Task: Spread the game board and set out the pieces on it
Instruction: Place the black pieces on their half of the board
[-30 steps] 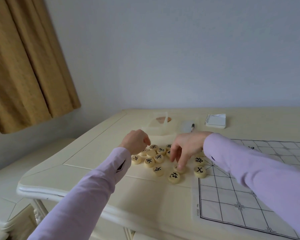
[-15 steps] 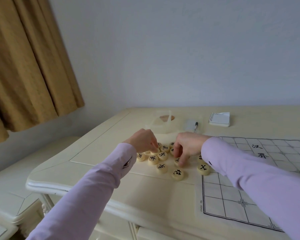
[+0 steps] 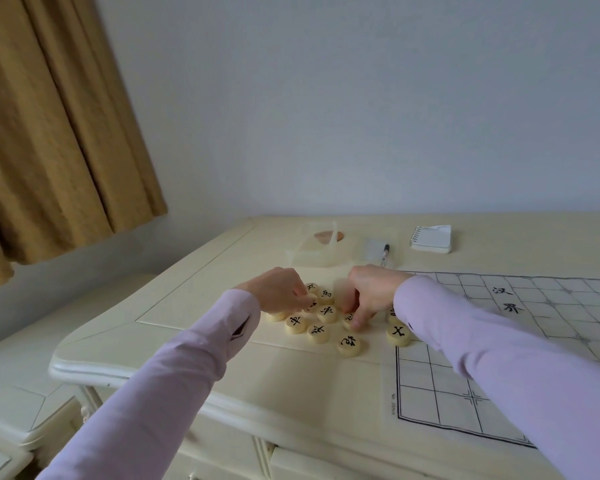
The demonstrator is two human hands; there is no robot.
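A white paper game board with a black grid lies flat on the right of the cream table. Several round cream game pieces with black characters sit in a loose cluster just left of the board; one piece lies on the board's left edge. My left hand hovers over the cluster's left side, its curled fingertips pinching a piece. My right hand reaches down at the cluster's right side, its fingers curled onto a piece, with a blurred piece beside its thumb.
A clear plastic box stands behind the pieces. A marker pen and a spiral notepad lie farther right. The table's rounded front edge runs close to me. A curtain hangs at the left.
Both hands have closed in on the cluster. The left hand moved right onto the pieces, and the right hand's fingers shifted among the pieces, one of which now shows blurred.
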